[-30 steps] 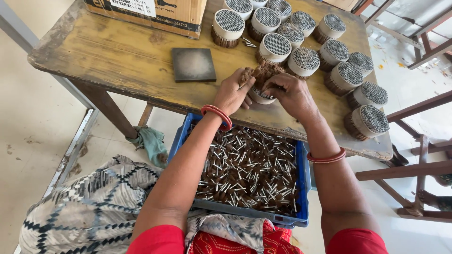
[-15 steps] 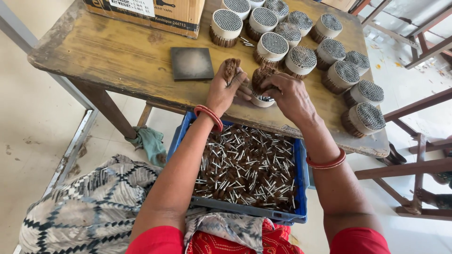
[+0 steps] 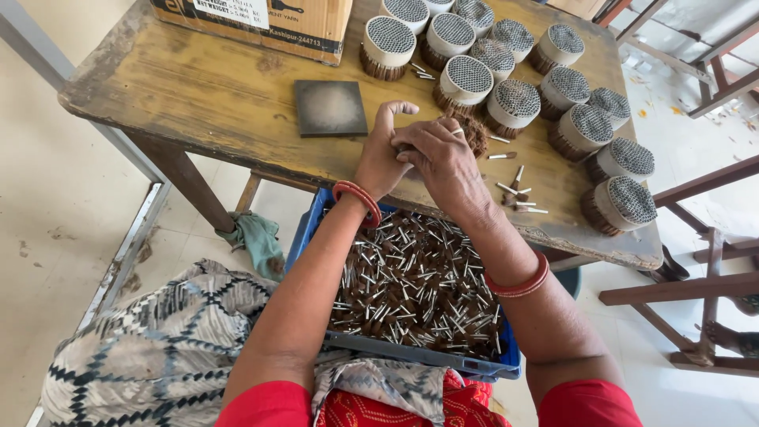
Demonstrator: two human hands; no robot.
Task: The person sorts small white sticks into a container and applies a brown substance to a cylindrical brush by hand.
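Both my hands meet over the front of a worn wooden table point(image 3: 198, 103). My left hand point(image 3: 381, 154) and my right hand point(image 3: 443, 162) are clasped together around a round bundle of brown sticks point(image 3: 477, 136), most of it hidden by my fingers. On my lap sits a blue crate point(image 3: 490, 365) full of loose brown sticks with pale ends. Several finished round bundles point(image 3: 464, 81), each wrapped in a pale band, stand upright on the table beyond my hands.
A dark square tile point(image 3: 330, 107) lies left of my hands. A cardboard box point(image 3: 261, 24) stands at the table's far edge. A few loose sticks point(image 3: 518, 190) lie right of my hands. Wooden chair frames point(image 3: 696, 292) stand at right. A green rag point(image 3: 257, 241) hangs under the table.
My hands have closed together over the bundle, covering it more. The left hand has come in from the side and now overlaps the right.
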